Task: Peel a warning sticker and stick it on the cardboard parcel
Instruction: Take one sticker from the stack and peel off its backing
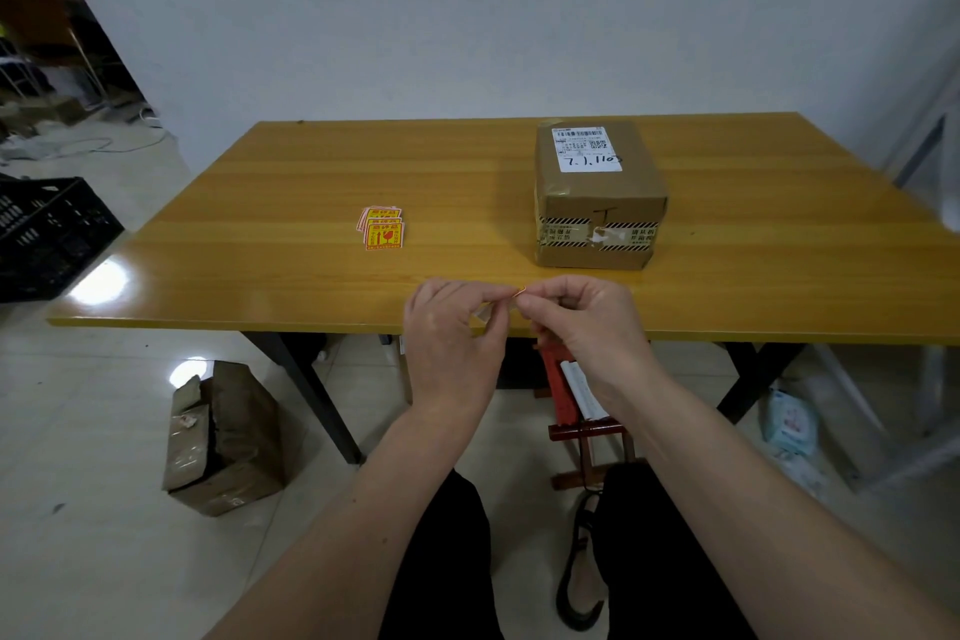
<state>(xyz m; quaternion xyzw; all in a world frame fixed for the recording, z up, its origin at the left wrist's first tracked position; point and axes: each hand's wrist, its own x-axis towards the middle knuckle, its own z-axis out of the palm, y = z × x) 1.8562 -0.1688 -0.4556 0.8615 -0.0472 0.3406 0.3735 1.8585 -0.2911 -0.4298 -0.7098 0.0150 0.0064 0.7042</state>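
The warning sticker [520, 291] sits dead centre of the frame, seen edge-on as a thin red-orange sliver, pinched between both hands just above the near edge of the tabletop [260, 203]. Left hand [451, 327] is closed on it, with what looks like pale backing paper showing below; right hand [576, 322] is closed on the other side, fingertips meeting the left's. The risk here: the sticker could curl and stick to itself or to a finger, or tear if the peel goes crooked. The cardboard parcel [597, 203] waits upper right, well apart from the hands. The spare stickers [382, 227] lie to the left of it.
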